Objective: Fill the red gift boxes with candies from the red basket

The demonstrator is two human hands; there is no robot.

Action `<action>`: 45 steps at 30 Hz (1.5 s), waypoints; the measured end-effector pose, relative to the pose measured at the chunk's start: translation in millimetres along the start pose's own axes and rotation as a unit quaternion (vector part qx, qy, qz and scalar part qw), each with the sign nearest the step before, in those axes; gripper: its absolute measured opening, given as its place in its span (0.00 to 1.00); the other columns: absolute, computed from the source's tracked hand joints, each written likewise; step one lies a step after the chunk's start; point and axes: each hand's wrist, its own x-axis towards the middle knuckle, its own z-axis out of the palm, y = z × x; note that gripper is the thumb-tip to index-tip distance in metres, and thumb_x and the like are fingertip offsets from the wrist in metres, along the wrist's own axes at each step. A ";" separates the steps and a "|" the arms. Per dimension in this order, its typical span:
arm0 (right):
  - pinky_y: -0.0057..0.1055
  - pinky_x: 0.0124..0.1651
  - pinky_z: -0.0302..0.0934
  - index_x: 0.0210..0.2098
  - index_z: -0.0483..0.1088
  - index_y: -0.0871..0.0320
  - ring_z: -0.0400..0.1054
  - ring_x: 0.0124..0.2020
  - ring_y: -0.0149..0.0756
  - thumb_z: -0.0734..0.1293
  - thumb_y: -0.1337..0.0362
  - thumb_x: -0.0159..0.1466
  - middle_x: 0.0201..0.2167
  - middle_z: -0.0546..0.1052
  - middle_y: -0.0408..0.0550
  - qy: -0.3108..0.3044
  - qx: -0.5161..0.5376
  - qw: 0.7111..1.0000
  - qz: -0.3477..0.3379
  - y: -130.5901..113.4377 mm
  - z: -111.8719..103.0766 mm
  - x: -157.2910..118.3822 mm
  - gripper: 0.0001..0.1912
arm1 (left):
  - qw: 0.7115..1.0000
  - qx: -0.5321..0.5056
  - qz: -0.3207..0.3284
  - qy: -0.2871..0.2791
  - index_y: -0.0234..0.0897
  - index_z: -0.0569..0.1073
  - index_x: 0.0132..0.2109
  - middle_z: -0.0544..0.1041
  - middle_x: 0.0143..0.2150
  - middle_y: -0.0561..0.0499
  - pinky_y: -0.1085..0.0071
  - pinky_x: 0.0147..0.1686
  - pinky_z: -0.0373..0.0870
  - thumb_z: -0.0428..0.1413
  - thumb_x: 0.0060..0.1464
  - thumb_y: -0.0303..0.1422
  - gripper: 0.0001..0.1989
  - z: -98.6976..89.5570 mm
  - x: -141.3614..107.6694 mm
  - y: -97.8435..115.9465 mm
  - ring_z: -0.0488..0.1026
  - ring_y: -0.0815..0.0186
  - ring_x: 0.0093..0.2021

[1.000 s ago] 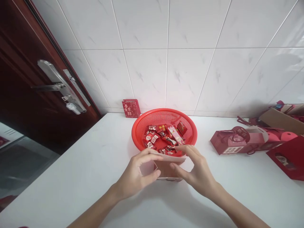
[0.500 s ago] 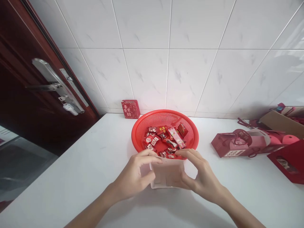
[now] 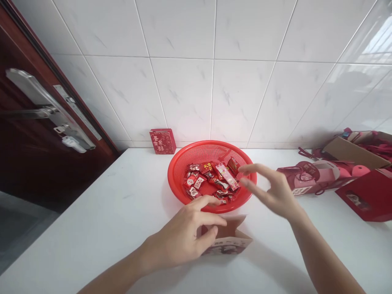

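Note:
A small open-topped paper gift box (image 3: 229,246), printed red and white outside and plain inside, stands on the white table in front of me. My left hand (image 3: 183,232) has its thumb and fingers closed about the box's left side, hiding that part of it. Just beyond lies a red plastic basket (image 3: 175,179) holding several wrapped candies (image 3: 227,176), mostly red with one longer pink packet. Over the basket's right rim reaches my right hand (image 3: 274,190), thumb and fingers apart with nothing between them.
A small red box (image 3: 163,141) leans by the tiled wall at the back left. To the right are pink and red gift boxes (image 3: 364,196) and a cardboard carton (image 3: 346,149) of red items. A dark red door (image 3: 27,134) is beyond the table's left edge.
My right hand has let go of the paper box and moved up and right to the basket's rim. The box now stands turned, its printed side showing, with my left hand still on it.

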 end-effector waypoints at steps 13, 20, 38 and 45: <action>0.32 0.35 0.57 0.37 0.75 0.56 0.73 0.40 0.43 0.66 0.64 0.65 0.39 0.81 0.51 -0.313 -0.236 0.893 0.221 45.4 54.0 69.6 0.05 | 0.989 -0.074 0.063 0.111 0.43 0.83 0.47 0.81 0.54 0.48 0.65 0.58 0.74 0.58 0.64 0.36 0.10 -49.3 12.5 -27.2 0.77 0.59 0.56; 0.31 0.32 0.55 0.25 0.76 0.53 0.72 0.33 0.40 0.72 0.71 0.55 0.29 0.79 0.45 -0.400 -0.177 0.868 0.233 66.0 69.8 60.7 0.06 | 0.989 -0.085 -0.007 0.121 0.37 0.82 0.46 0.84 0.48 0.46 0.64 0.53 0.76 0.60 0.58 0.41 0.14 -78.3 61.4 -70.8 0.80 0.57 0.50; 0.27 0.24 0.58 0.39 0.60 0.52 0.66 0.21 0.32 0.71 0.54 0.52 0.21 0.73 0.36 -0.022 0.227 0.939 0.258 95.8 52.8 62.8 0.21 | 0.935 0.278 -0.131 -0.175 0.37 0.73 0.64 0.81 0.56 0.43 0.67 0.49 0.73 0.60 0.50 0.32 0.32 -78.0 211.2 -115.0 0.78 0.52 0.52; 0.32 0.29 0.65 0.42 0.60 0.52 0.71 0.24 0.35 0.75 0.51 0.49 0.25 0.78 0.38 0.052 0.286 0.917 0.272 103.4 56.5 64.0 0.27 | 0.939 0.255 -0.092 -0.213 0.48 0.61 0.73 0.72 0.68 0.46 0.64 0.58 0.70 0.63 0.52 0.39 0.42 -50.1 232.2 -116.2 0.73 0.52 0.61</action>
